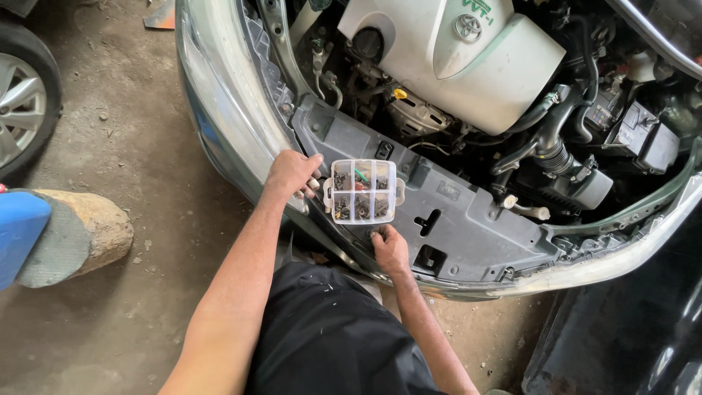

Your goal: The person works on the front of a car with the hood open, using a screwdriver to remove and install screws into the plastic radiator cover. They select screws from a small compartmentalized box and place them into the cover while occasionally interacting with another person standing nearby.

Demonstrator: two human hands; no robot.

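Observation:
A small clear plastic organiser box [363, 192] with several compartments of dark fasteners sits on the grey plastic radiator cover panel [468, 227] at the front of an open car engine bay. My left hand [291, 174] rests on the panel's left end, fingers touching the box's left side. Just below the box, my right hand [390, 249] presses its fingertips against the panel's front edge; whether it pinches a fastener is hidden.
A white engine cover [468, 69] and black hoses [556, 139] fill the bay behind. The car's bumper [219, 110] curves left. A log stump [88, 230] with a blue cushion [18, 227] and a wheel [22, 102] stand on the dirt floor at left.

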